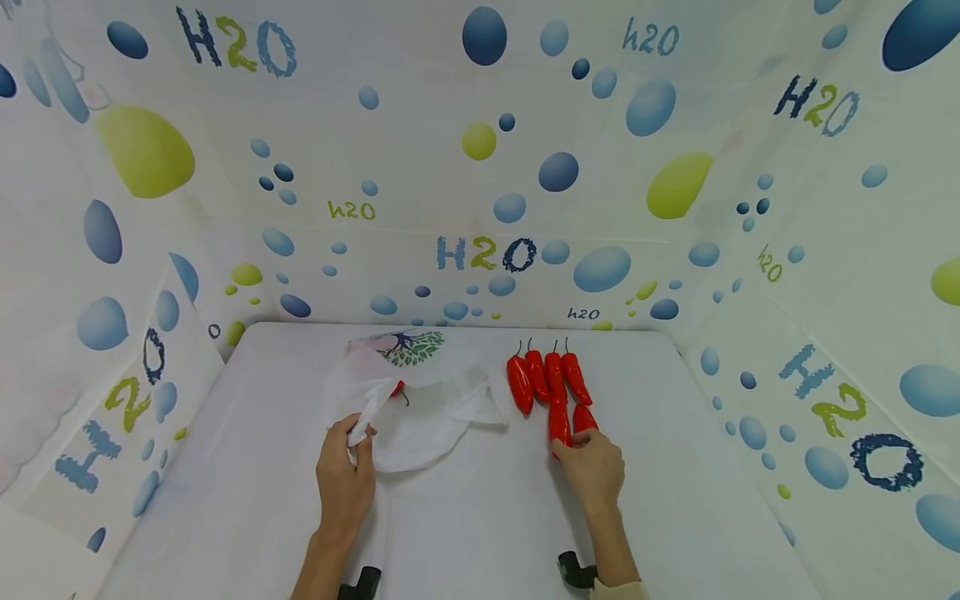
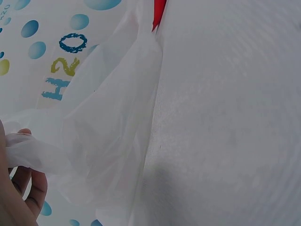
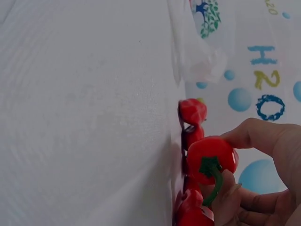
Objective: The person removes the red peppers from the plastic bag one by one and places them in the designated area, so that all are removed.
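Note:
My left hand grips the gathered rim of a white plastic bag that lies on the table with a tree print on it. A red pepper with a thin stem shows at the bag's opening; the rest of it is hidden. In the left wrist view, fingers curl at the twisted plastic. My right hand pinches a glossy red pepper between thumb and fingers, its green stem pointing toward the wrist camera. Several more red peppers lie close together just beyond that hand, right of the bag.
The white table runs back to a curtain printed with blue and green drops and "H2O" lettering, which also hangs at both sides. Dark wrist-mounted pieces show near the front edge of the head view.

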`<state>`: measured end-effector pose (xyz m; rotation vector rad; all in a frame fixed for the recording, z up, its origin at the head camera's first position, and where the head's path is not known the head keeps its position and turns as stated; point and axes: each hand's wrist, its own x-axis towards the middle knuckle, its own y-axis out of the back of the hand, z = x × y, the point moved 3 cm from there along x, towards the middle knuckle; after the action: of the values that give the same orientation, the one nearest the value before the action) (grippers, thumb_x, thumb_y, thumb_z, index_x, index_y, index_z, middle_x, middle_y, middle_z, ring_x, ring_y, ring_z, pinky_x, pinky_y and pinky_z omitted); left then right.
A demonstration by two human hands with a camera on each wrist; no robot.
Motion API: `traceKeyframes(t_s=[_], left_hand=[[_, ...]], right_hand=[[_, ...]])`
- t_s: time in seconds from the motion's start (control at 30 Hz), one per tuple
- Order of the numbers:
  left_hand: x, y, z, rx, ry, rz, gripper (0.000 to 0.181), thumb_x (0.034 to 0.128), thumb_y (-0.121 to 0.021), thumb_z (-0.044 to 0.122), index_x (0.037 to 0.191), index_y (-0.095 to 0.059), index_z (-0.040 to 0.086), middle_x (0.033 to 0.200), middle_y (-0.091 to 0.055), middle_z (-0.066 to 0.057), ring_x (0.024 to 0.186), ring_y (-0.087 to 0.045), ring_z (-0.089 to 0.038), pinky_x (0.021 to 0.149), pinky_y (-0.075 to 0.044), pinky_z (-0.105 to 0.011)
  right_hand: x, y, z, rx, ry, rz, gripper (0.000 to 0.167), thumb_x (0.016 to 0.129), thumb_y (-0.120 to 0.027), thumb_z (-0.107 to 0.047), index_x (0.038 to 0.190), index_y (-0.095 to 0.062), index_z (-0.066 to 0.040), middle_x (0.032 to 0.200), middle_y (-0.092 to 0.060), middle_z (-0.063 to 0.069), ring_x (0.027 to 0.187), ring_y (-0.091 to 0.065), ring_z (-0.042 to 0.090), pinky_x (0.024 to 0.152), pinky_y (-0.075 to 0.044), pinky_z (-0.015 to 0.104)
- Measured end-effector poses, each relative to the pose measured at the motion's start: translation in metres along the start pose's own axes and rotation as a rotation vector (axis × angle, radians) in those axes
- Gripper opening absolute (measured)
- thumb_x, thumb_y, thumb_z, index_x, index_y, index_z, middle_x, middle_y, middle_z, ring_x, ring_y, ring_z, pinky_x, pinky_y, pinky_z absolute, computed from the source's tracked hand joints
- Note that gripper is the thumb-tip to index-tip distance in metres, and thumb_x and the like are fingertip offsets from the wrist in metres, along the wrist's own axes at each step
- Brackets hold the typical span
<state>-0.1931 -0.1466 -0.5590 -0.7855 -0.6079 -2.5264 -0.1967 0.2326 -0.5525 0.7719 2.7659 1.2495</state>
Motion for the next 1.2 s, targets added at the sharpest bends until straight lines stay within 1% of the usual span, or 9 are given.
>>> traceKeyframes(t_s=[0.27, 0.5, 0.67, 0.9, 1.07, 1.2], left_hand=[[-0.001, 0.001, -0.001, -0.004, 0.008, 0.000, 0.027, 0.0989, -0.059, -0.007, 0.125, -0.060, -0.004, 0.103, -0.067, -0.013, 0.099, -0.061, -0.025, 0.099, -0.037, -0.010], [-0.001, 0.000, -0.002, 0.012, -0.010, 0.010, 0.027, 0.0980, -0.059, -0.008, 0.125, -0.060, -0.005, 0.103, -0.067, -0.013, 0.098, -0.061, -0.025, 0.099, -0.036, -0.009], [-0.001, 0.000, -0.001, 0.009, -0.010, 0.013, 0.028, 0.0978, -0.059, -0.010, 0.125, -0.060, -0.005, 0.103, -0.067, -0.011, 0.098, -0.060, -0.024, 0.099, -0.036, -0.009], [-0.001, -0.001, 0.003, 0.000, -0.056, 0.036, 0.028, 0.0964, -0.060, -0.011, 0.124, -0.061, -0.004, 0.102, -0.068, -0.011, 0.095, -0.060, -0.026, 0.098, -0.037, -0.008], [-0.001, -0.001, 0.004, -0.006, -0.062, 0.041, 0.028, 0.0959, -0.061, -0.011, 0.123, -0.062, -0.004, 0.102, -0.068, -0.010, 0.094, -0.061, -0.024, 0.097, -0.037, -0.008], [-0.001, -0.001, 0.004, -0.007, -0.066, 0.041, 0.029, 0.0956, -0.061, -0.011, 0.123, -0.062, -0.004, 0.102, -0.068, -0.011, 0.094, -0.061, -0.025, 0.096, -0.037, -0.009]], right_hand=[[-0.001, -0.003, 0.007, -0.028, 0.006, -0.001, 0.031, 0.080, -0.084, -0.028, 0.092, -0.076, -0.001, 0.081, -0.075, 0.011, 0.062, -0.067, 0.021, 0.058, -0.060, 0.039], [-0.002, -0.003, 0.007, -0.047, -0.005, -0.003, 0.027, 0.083, -0.081, -0.027, 0.090, -0.075, -0.001, 0.076, -0.073, 0.009, 0.058, -0.064, 0.019, 0.055, -0.058, 0.038], [-0.005, 0.001, 0.005, -0.048, -0.020, 0.009, 0.027, 0.084, -0.083, -0.025, 0.089, -0.076, 0.000, 0.072, -0.072, 0.008, 0.056, -0.063, 0.018, 0.056, -0.058, 0.036], [-0.006, 0.008, 0.005, -0.024, -0.031, 0.051, 0.026, 0.086, -0.084, -0.025, 0.088, -0.077, 0.000, 0.072, -0.072, 0.009, 0.055, -0.062, 0.018, 0.057, -0.058, 0.033], [-0.003, 0.010, 0.008, 0.001, -0.012, 0.089, 0.025, 0.086, -0.083, -0.022, 0.090, -0.076, 0.002, 0.073, -0.072, 0.012, 0.054, -0.063, 0.018, 0.053, -0.058, 0.033], [-0.002, 0.011, 0.009, 0.024, 0.008, 0.126, 0.022, 0.086, -0.083, -0.019, 0.093, -0.076, 0.001, 0.074, -0.073, 0.012, 0.054, -0.065, 0.018, 0.052, -0.058, 0.034]])
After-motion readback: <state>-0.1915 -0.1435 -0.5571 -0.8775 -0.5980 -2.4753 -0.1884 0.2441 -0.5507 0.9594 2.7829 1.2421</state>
